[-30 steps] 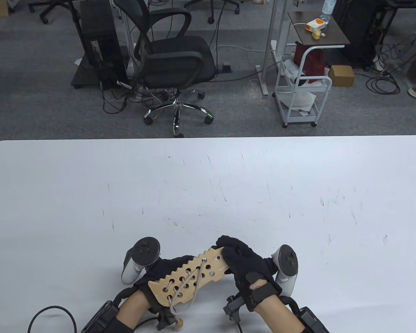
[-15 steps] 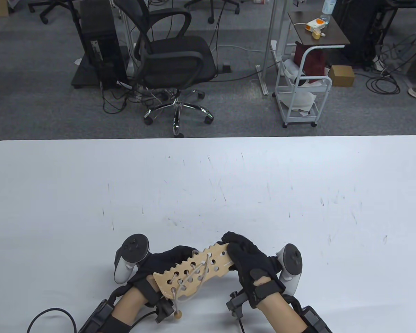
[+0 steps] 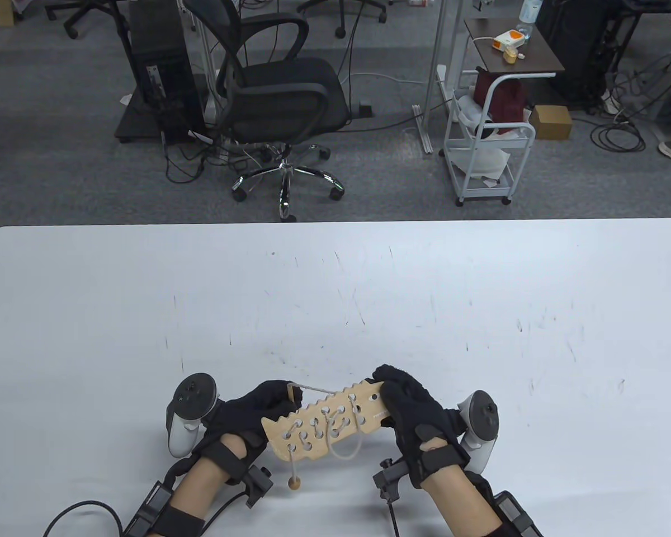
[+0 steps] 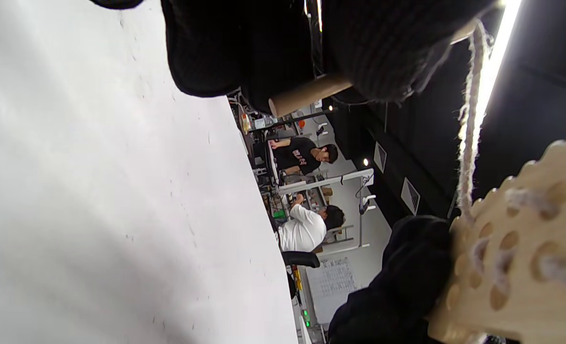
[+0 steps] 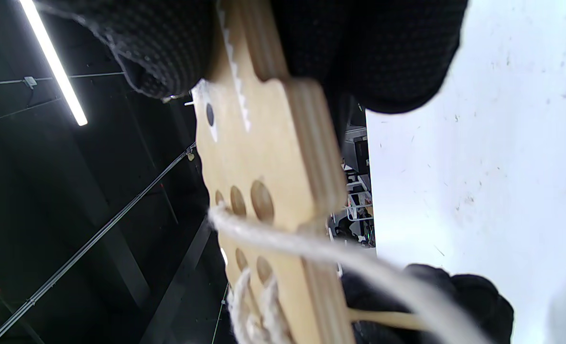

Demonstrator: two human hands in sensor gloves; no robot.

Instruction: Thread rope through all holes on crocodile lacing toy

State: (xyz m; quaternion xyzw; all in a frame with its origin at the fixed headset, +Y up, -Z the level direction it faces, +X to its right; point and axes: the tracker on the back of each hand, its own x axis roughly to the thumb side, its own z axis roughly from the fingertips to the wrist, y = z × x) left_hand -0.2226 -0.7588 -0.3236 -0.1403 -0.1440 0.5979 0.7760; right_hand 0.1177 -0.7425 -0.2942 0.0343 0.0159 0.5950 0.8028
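The wooden crocodile board [image 3: 335,420] with many holes is held just above the table's near edge. My right hand [image 3: 394,398] grips its right end [image 5: 264,157], thumb and fingers on opposite faces. My left hand [image 3: 279,396] pinches the wooden needle [image 3: 294,395] [image 4: 307,93] at the board's upper left. The cream rope [image 3: 320,390] [image 4: 469,134] runs taut from the needle to the board's toothed top edge. Rope crosses several holes at the left and middle, and a slack loop [image 3: 344,449] hangs below. A wooden bead [image 3: 294,484] dangles on the rope's end.
The white table [image 3: 335,291] stretches far and to both sides of my hands. A black cable [image 3: 84,512] lies at the near left corner. Beyond the far edge stand an office chair [image 3: 279,95] and a white trolley [image 3: 489,151].
My left hand has drawn the needle out leftward past the board's top edge, pulling the rope taut. The board has turned more level and shifted right with my right hand. The bead now hangs lower.
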